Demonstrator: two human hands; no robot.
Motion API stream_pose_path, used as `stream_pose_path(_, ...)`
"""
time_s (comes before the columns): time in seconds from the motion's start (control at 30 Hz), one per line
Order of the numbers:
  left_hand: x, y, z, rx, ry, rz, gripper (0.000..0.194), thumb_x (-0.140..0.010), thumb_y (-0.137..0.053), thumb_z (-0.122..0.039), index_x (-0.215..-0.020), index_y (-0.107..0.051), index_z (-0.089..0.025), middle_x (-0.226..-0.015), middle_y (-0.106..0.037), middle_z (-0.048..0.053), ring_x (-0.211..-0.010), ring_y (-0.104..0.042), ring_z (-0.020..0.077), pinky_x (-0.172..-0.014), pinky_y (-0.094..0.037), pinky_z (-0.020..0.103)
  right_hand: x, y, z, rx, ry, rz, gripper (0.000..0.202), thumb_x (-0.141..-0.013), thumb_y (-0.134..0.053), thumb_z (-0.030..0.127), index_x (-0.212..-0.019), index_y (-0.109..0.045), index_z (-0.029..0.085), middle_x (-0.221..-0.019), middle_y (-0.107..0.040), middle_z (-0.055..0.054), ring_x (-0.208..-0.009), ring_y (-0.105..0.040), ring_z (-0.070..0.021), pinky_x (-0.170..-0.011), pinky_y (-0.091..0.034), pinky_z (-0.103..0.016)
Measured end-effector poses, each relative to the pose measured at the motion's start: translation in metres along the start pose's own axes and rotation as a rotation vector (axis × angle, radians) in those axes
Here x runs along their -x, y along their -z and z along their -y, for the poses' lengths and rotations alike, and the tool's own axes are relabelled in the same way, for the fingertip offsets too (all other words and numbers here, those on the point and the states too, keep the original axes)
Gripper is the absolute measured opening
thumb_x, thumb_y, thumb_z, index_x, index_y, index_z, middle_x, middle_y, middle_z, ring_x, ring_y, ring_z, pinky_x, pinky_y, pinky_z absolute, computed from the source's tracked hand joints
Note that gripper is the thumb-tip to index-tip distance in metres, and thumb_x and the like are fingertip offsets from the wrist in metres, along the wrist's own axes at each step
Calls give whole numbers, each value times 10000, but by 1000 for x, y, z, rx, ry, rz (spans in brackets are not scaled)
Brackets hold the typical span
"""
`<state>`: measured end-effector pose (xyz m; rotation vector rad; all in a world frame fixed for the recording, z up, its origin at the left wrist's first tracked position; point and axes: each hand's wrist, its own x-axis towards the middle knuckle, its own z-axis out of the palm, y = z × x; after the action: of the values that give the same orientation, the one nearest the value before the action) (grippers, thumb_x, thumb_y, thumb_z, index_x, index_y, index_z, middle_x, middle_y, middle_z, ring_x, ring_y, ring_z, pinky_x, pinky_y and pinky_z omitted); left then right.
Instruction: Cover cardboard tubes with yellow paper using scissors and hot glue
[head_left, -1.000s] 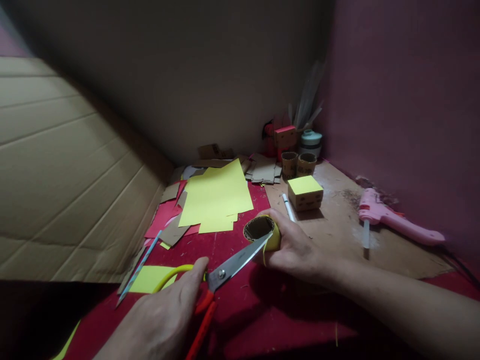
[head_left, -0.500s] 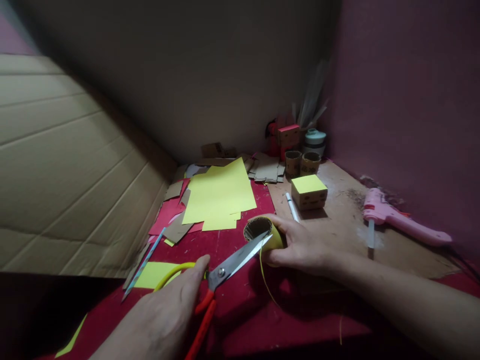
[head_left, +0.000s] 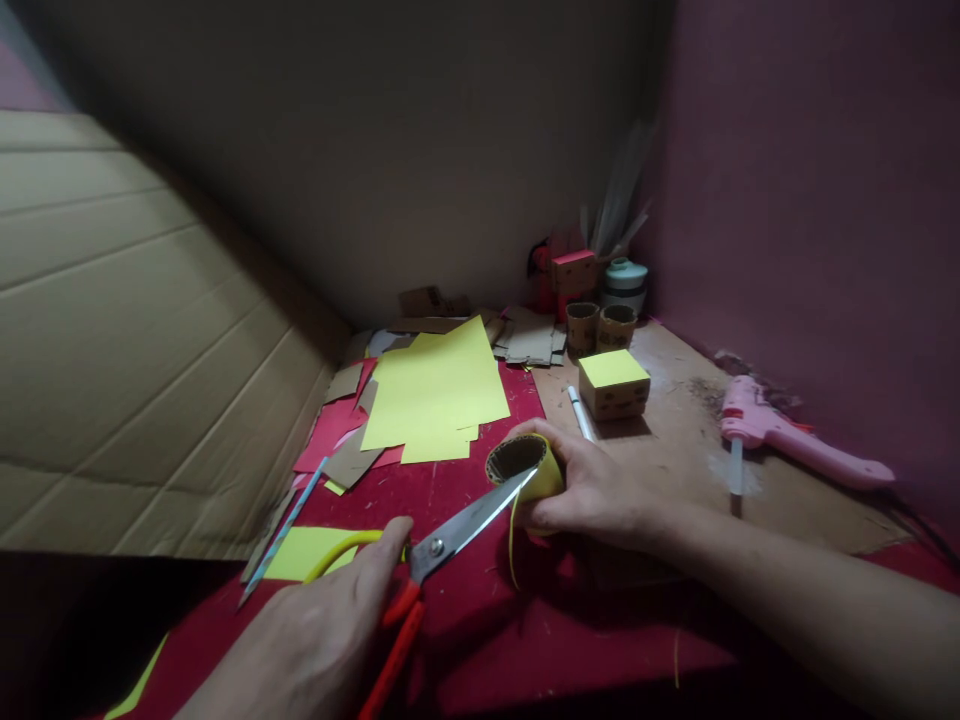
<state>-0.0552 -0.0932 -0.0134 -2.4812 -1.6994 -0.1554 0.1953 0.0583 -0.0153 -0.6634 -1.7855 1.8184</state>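
Observation:
My left hand [head_left: 330, 610] is closed on scissors [head_left: 450, 535] with one yellow and one red handle. Their blades are nearly closed, and the tip lies at the rim of a cardboard ring [head_left: 544, 480] wrapped in yellow paper. My right hand [head_left: 592, 485] grips this ring from the right, its open end showing corrugated walls. A thin yellow paper strip [head_left: 513, 550] dangles from the rim below the blade tip. The far fingers of my right hand are partly hidden behind the ring.
Yellow paper sheets [head_left: 442, 390] lie over scraps on the red cloth. Behind my right hand are a white pen [head_left: 579, 412], a yellow-topped cardboard box [head_left: 615, 390] and two cardboard cups [head_left: 616, 328]. A pink glue gun [head_left: 802, 440] rests at right; a large cardboard panel [head_left: 135, 350] leans at left.
The scissor blades have come together at the ring's rim. The dangling strip has swung left and hangs straighter. Both hands keep their holds.

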Motion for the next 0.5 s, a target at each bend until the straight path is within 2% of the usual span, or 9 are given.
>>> stream_pose_path(0.17, -1, 3, -1, 33, -16, 15, 733, -770, -439, -148, -1466, -213, -178, -1057, -727, 133, -829, -725, 267, -642, -582, 300, -1, 0, 0, 55, 33, -43, 459, -580, -741, 146, -961, -493, 205, -738, -567, 47, -552, -518, -95, -467, -433, -220)
stream_pose_path(0.33, 0, 2, -5, 58, 50, -12, 592, -864, -381, -186, -1449, -293, -180, -1192, -670, 164, -952, -701, 269, -756, -583, 354, -2, -1, -3, 138, 186, -62, 448, -588, -707, 117, -983, -513, 202, -863, -575, 9, -744, -552, -143, -639, -479, -271)
stream_pose_path(0.43, -2, 3, -9, 68, 38, -11, 587, -854, -393, -189, -1435, -322, -160, -1194, -668, 173, -958, -698, 274, -764, -583, 367, -1, -2, -4, 154, 198, -49, 434, -611, -697, 127, -993, -503, 199, -872, -571, 5, -753, -546, -147, -643, -469, -275)
stream_pose_path(0.5, -4, 4, -11, 117, 89, -41, 558, -832, -416, -198, -1389, -405, -190, -1192, -678, 140, -960, -698, 270, -773, -580, 357, 0, -3, -4, 180, 197, -49, 417, -624, -693, 136, -989, -499, 193, -872, -570, 1, -752, -542, -147, -635, -464, -272)
